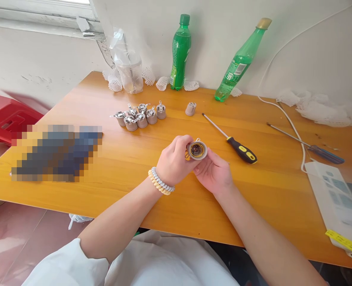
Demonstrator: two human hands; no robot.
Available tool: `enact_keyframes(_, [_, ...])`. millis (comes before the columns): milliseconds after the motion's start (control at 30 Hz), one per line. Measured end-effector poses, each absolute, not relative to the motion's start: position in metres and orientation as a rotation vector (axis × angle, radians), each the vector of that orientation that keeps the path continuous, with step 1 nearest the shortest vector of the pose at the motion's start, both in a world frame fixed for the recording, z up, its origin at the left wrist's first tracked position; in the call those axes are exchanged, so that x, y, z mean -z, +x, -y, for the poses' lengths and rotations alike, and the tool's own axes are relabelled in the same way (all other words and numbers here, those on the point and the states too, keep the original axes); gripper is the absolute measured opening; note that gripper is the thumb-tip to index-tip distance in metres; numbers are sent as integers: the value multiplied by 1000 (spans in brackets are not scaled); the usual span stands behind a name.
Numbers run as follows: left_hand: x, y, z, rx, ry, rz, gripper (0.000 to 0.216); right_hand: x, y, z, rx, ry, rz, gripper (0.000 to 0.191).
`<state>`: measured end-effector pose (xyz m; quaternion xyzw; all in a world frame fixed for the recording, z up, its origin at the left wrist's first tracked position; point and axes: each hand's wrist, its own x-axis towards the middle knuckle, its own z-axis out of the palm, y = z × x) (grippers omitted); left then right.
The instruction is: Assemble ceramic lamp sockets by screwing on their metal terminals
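Head cam: mid-counter (128,167), L hand (174,161) has fingers curled tight round left side of lamp socket (197,150), R hand (214,172) half-open, cupping it from right & below, w/ screwdriver (242,150) near right & spare sockets (140,115) farther back.
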<state>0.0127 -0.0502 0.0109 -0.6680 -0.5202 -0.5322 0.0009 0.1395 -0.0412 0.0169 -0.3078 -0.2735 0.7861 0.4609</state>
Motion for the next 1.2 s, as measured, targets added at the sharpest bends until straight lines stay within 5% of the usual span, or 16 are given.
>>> enact_keyframes(1200, [-7, 11, 48, 1647, -2098, 1572, 42, -19, 141, 41, -1949, -773, 585, 29])
